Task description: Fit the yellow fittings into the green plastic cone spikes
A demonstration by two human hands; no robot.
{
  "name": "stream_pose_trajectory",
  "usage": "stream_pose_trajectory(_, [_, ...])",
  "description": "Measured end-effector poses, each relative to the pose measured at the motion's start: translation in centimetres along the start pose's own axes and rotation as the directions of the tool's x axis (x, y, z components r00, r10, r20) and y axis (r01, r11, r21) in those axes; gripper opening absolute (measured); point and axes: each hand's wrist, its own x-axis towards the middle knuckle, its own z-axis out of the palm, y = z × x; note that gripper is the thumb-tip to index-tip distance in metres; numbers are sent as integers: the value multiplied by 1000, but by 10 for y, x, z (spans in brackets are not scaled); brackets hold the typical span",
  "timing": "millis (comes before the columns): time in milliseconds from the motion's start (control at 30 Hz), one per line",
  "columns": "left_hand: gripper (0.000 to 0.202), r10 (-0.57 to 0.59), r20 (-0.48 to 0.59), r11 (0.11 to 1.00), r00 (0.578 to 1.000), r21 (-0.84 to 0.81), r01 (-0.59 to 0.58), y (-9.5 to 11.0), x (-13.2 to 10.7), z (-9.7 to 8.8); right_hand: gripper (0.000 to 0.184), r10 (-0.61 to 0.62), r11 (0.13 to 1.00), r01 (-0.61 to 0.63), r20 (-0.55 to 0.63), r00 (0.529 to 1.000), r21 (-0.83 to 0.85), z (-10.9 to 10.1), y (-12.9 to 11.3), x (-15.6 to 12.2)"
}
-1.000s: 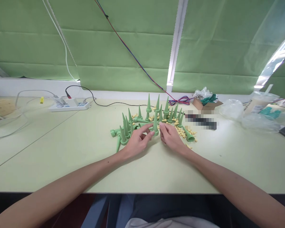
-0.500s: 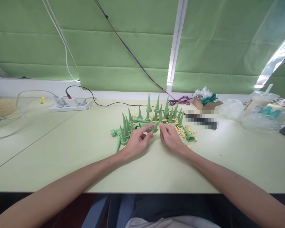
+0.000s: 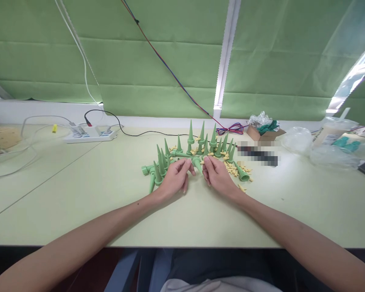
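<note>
My left hand (image 3: 175, 179) and my right hand (image 3: 216, 175) meet at the middle of the pale green table (image 3: 79, 194). Between them a green plastic cone (image 3: 197, 163) is tilted, its point toward me; the fingers of my left hand are closed on it. My right hand's fingertips are pinched together beside the cone's wide end, on something I cannot make out. Behind the hands stand and lie several more green cones (image 3: 191, 137) among scattered small yellow pieces (image 3: 231, 168).
A white power strip (image 3: 88, 135) with cables lies at the back left. A small cardboard box (image 3: 263, 130), crumpled plastic bags (image 3: 298, 140) and a lidded cup (image 3: 333, 129) sit at the back right. A red-blue wire (image 3: 170, 73) hangs across the green blinds.
The cone between my hands stood upright a second ago; now it is tipped over with its point toward me. My left fingers have curled in around it.
</note>
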Motion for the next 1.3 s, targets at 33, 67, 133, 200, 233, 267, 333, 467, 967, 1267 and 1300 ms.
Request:
stream_pose_trajectory(33, [47, -15, -1, 1000, 1000, 16, 15, 0, 0, 0, 45, -3, 1000, 3, 0, 1000, 2, 0, 0, 0])
stream_pose_trajectory(67, [51, -30, 1, 999, 1000, 33, 30, 1, -1, 0, 44, -6, 1000, 6, 4, 1000, 5, 0, -1, 0])
stream_pose_trajectory(133, [56, -57, 21, 997, 998, 59, 56, 2, -2, -1, 44, -21, 1000, 21, 24, 999, 10, 0, -3, -1])
stream_pose_trajectory(200, [57, -76, 53, 996, 996, 58, 73, 3, -2, -2, 44, -43, 999, 42, 52, 998, 23, 0, -4, -1])
stream_pose_trajectory(233, [56, -80, 71, 996, 994, 50, 77, 3, -3, -2, 43, -53, 998, 52, 66, 996, 29, -1, -5, -2])
stream_pose_trajectory(267, [54, -81, 86, 996, 993, 38, 78, 3, -3, -2, 43, -61, 998, 59, 74, 995, 34, -1, -5, -2])
stream_pose_trajectory(333, [50, -77, 109, 997, 991, 9, 77, 3, -2, -2, 43, -69, 997, 66, 78, 995, 37, -1, -6, -3])
stream_pose_trajectory(467, [46, -67, 127, 997, 990, -13, 70, 2, -2, -1, 43, -69, 997, 67, 71, 995, 35, -1, -5, -3])
stream_pose_trajectory(967, [44, -23, 125, 999, 992, 46, 17, -2, -1, -2, 46, -49, 999, 50, 66, 997, 0, -1, -3, -2])
stream_pose_trajectory(1267, [41, 20, 92, 996, 996, 82, -28, 4, -4, -2, 46, -42, 999, 43, 71, 997, -9, -3, -5, 0])
stream_pose_trajectory(1300, [41, 24, 90, 996, 996, 78, -31, 4, -4, -2, 47, -38, 999, 38, 72, 997, -8, -3, -5, 0])
